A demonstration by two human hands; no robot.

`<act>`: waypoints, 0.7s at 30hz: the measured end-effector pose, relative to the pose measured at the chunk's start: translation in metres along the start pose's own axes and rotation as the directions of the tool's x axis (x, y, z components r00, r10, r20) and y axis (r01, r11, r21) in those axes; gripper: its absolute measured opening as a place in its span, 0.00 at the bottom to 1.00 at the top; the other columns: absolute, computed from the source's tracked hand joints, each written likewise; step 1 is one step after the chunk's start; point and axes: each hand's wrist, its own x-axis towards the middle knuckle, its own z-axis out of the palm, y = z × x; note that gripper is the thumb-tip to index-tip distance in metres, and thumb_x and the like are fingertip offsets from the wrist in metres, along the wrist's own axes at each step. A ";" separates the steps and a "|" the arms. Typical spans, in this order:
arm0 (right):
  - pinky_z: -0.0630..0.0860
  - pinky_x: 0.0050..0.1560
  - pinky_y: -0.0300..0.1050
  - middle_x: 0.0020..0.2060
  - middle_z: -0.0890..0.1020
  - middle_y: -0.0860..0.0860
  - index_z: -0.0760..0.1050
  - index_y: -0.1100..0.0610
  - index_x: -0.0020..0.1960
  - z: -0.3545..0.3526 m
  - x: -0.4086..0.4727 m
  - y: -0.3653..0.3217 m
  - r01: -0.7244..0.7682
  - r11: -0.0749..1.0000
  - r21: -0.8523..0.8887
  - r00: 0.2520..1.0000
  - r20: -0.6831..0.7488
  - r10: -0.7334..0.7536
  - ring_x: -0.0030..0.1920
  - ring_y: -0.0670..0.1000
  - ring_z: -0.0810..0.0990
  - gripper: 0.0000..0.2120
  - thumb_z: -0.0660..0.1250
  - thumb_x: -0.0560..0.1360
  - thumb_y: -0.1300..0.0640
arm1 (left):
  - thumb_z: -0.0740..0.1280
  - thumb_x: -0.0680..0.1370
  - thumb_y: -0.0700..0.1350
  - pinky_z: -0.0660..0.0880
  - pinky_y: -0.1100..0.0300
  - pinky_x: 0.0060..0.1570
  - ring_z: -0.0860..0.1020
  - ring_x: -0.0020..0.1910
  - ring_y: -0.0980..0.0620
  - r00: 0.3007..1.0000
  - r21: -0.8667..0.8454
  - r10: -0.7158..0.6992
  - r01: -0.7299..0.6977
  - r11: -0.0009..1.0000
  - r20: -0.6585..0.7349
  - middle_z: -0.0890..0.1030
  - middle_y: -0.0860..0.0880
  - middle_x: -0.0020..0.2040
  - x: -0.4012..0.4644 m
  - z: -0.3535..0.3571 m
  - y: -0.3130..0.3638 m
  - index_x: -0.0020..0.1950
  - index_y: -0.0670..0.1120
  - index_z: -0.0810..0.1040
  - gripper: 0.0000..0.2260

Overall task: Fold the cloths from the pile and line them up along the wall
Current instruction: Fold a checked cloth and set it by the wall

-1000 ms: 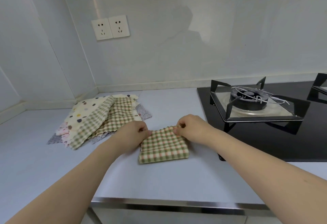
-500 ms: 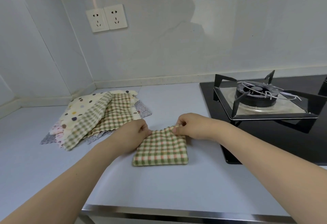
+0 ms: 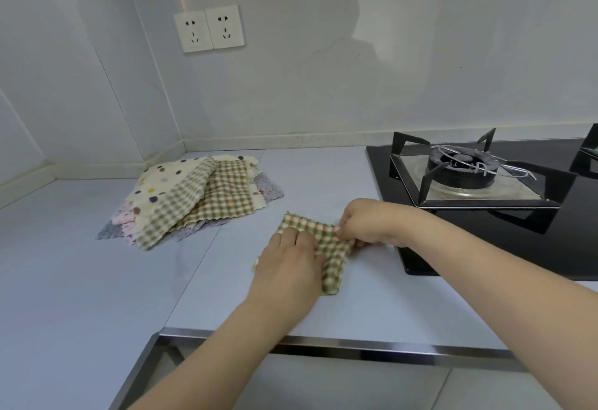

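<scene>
A small green-checked cloth (image 3: 326, 248), folded, lies on the pale counter (image 3: 97, 280) in front of me. My left hand (image 3: 288, 264) lies on its left half, fingers fairly flat, covering that side. My right hand (image 3: 365, 222) pinches the cloth's right edge with curled fingers, close to the hob. The pile of unfolded cloths (image 3: 194, 197) sits to the left rear near the wall corner: a dotted cream one, checked ones and flowered ones beneath.
A black glass hob (image 3: 485, 241) with a gas burner and pan support (image 3: 466, 170) fills the right side. The back wall (image 3: 323, 86) carries two sockets (image 3: 208, 28). The counter's metal front edge (image 3: 323, 343) runs below my arms.
The cloth has been turned or folded again and now lies narrower and slanted. My left hand moved from its left corner onto its top. My right hand still pinches its edge.
</scene>
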 end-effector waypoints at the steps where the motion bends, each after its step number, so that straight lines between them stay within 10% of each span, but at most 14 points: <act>1: 0.68 0.35 0.41 0.35 0.78 0.56 0.74 0.61 0.40 0.001 -0.002 0.000 0.004 0.999 -0.046 1.000 -0.011 -0.005 0.34 0.53 0.73 0.08 0.63 0.75 0.58 | 0.51 0.78 0.55 0.71 0.53 0.50 0.72 0.50 0.45 1.000 0.031 0.007 -0.007 0.999 0.004 0.74 0.47 0.50 -0.002 0.001 0.001 0.53 0.44 0.75 0.19; 5: 0.66 0.32 0.41 0.35 0.76 0.52 0.73 0.59 0.39 0.007 -0.004 -0.001 0.017 0.986 -0.169 0.996 -0.083 -0.032 0.35 0.52 0.72 0.08 0.61 0.76 0.60 | 0.42 0.73 0.66 0.64 0.54 0.58 0.68 0.60 0.46 0.995 0.102 -0.039 0.030 0.994 0.097 0.70 0.50 0.60 -0.009 0.000 0.001 0.63 0.48 0.70 0.32; 13: 0.75 0.56 0.53 0.55 0.81 0.60 0.77 0.66 0.57 0.010 -0.009 0.001 0.062 0.978 -0.198 0.988 -0.125 -0.088 0.57 0.60 0.78 0.15 0.62 0.77 0.57 | 0.47 0.77 0.70 0.38 0.48 0.75 0.37 0.77 0.52 0.900 0.082 -0.122 0.096 0.992 0.418 0.41 0.50 0.80 -0.005 -0.011 0.001 0.80 0.51 0.44 0.38; 21: 0.61 0.34 0.43 0.36 0.70 0.55 0.71 0.58 0.40 0.008 -0.010 -0.001 0.062 0.991 -0.115 0.993 -0.096 -0.073 0.37 0.52 0.67 0.07 0.64 0.76 0.59 | 0.44 0.76 0.72 0.32 0.44 0.73 0.32 0.76 0.51 0.855 0.118 -0.136 0.088 0.989 0.501 0.35 0.50 0.79 -0.001 -0.018 0.001 0.79 0.50 0.38 0.40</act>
